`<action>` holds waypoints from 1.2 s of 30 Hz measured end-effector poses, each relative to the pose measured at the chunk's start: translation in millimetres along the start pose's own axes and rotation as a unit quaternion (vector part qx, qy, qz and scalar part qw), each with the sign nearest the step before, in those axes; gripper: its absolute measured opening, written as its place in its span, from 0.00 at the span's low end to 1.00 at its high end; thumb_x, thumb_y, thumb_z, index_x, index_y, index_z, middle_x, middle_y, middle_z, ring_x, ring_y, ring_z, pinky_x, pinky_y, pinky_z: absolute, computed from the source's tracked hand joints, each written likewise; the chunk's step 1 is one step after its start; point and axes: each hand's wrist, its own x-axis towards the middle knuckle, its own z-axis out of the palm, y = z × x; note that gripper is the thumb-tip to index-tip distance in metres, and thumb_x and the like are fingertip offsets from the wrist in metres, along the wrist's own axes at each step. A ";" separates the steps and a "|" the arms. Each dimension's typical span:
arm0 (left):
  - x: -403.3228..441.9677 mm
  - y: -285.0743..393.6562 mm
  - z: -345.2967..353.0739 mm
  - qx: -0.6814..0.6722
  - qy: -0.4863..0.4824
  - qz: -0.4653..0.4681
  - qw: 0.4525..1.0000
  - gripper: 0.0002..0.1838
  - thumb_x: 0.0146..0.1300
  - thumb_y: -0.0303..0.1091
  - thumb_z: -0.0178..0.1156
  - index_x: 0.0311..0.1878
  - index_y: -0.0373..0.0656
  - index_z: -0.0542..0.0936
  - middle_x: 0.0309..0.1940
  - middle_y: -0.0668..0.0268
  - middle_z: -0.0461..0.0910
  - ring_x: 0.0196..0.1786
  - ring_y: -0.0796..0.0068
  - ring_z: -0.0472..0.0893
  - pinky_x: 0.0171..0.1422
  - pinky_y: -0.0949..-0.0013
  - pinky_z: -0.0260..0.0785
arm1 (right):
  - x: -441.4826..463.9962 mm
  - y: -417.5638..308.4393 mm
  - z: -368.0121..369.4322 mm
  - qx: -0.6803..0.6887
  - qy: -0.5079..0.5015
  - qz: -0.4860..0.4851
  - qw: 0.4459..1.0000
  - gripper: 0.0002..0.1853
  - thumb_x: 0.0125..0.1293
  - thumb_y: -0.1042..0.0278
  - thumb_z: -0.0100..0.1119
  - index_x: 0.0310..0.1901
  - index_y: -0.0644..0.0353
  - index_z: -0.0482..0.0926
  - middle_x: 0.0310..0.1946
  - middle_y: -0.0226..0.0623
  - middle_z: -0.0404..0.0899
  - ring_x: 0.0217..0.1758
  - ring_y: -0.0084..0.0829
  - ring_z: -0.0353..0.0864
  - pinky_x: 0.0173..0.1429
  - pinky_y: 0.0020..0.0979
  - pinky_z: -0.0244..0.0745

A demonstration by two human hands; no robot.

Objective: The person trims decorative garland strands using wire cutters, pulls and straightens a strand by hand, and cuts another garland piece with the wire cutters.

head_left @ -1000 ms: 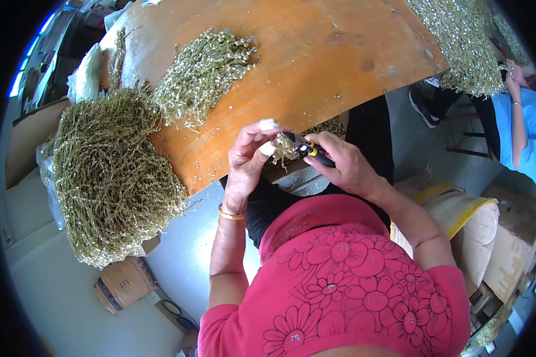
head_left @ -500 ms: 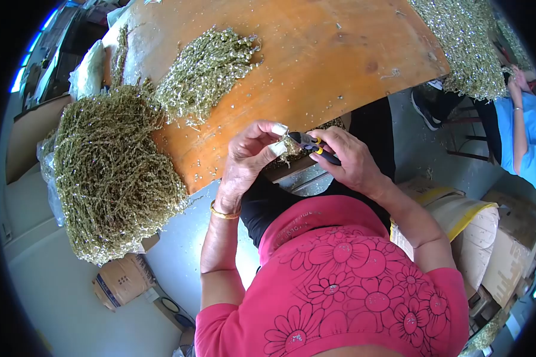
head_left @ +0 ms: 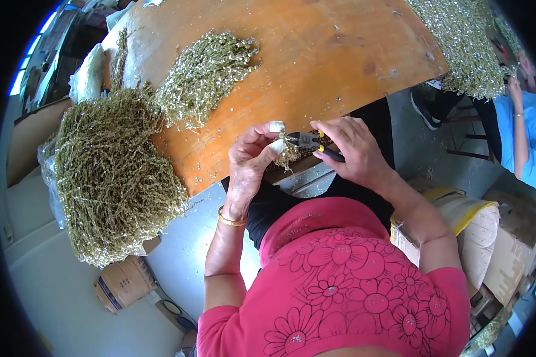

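My left hand (head_left: 248, 156), its thumb and finger wrapped in white tape, pinches a small tuft of glittery gold strands (head_left: 288, 157) in front of my body. From the right, my right hand (head_left: 356, 147) grips a pair of pliers (head_left: 307, 140) with black and yellow handles. The pliers' tips reach the top of the tuft, close to my left fingertips. Whether the jaws are closed on a strand is too small to tell. A gold bangle (head_left: 231, 218) circles my left wrist.
On the wooden table (head_left: 315, 71) lies a heap of glittery gold strands (head_left: 205, 77). A larger bundle (head_left: 116, 175) hangs over its left edge. More strands (head_left: 464, 50) hang at the far right, near a co-worker in blue (head_left: 527, 131). Cardboard boxes (head_left: 509, 253) stand at right.
The pliers have turned more level, and their jaws show more clearly at the tuft. My right fingers have shifted on the handles. More of the tuft now shows below my left fingertips.
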 end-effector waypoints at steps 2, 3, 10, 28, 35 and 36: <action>-1.3 -1.7 -0.6 -0.008 -0.005 -0.002 1.000 0.15 0.59 0.18 0.57 0.51 0.36 0.75 0.42 0.66 0.78 0.44 0.79 0.78 0.48 0.76 0.71 | 1.7 1.8 -1.8 -0.011 -0.005 -0.012 1.000 0.28 0.56 0.61 0.62 0.58 0.57 0.68 0.45 0.37 0.73 0.48 0.38 0.72 0.56 0.39 0.64; -1.6 -2.6 -0.6 -0.012 -0.008 -0.003 1.000 0.15 0.60 0.17 0.57 0.51 0.35 0.75 0.42 0.66 0.78 0.44 0.79 0.77 0.48 0.76 0.71 | 2.5 2.5 -1.7 -0.011 -0.007 -0.015 1.000 0.28 0.55 0.62 0.62 0.58 0.57 0.68 0.44 0.37 0.73 0.48 0.38 0.72 0.56 0.40 0.64; 0.2 -3.1 2.3 -0.028 -0.002 -0.014 0.999 0.14 0.61 0.19 0.57 0.51 0.36 0.75 0.41 0.66 0.79 0.43 0.80 0.78 0.50 0.76 0.70 | 2.0 9.0 0.7 -0.003 -0.027 -0.009 1.000 0.30 0.51 0.68 0.64 0.57 0.56 0.69 0.44 0.36 0.73 0.49 0.37 0.72 0.55 0.40 0.65; 12.0 -12.9 1.0 0.170 -0.019 0.247 0.954 0.06 0.60 0.23 0.59 0.40 0.38 0.77 0.37 0.64 0.75 0.39 0.74 0.75 0.45 0.74 0.68 | -0.4 0.0 4.7 0.277 -0.088 0.115 0.950 0.21 0.60 0.64 0.61 0.52 0.62 0.72 0.39 0.41 0.77 0.40 0.33 0.79 0.48 0.31 0.73; 12.4 -8.8 -1.5 0.447 0.006 0.445 0.776 0.15 0.42 0.15 0.63 0.34 0.45 0.79 0.37 0.61 0.75 0.40 0.63 0.78 0.37 0.69 0.72 | 3.6 -9.2 -9.0 0.557 -0.222 0.305 0.740 0.19 0.64 0.59 0.59 0.50 0.65 0.74 0.34 0.30 0.76 0.37 0.16 0.73 0.44 0.22 0.71; 11.5 -5.8 -1.9 0.464 0.006 0.437 0.771 0.15 0.44 0.16 0.64 0.35 0.44 0.79 0.37 0.61 0.75 0.40 0.64 0.78 0.39 0.69 0.72 | 4.2 -9.1 -9.0 0.568 -0.244 0.325 0.715 0.19 0.64 0.59 0.59 0.50 0.65 0.75 0.34 0.29 0.76 0.37 0.16 0.73 0.44 0.22 0.71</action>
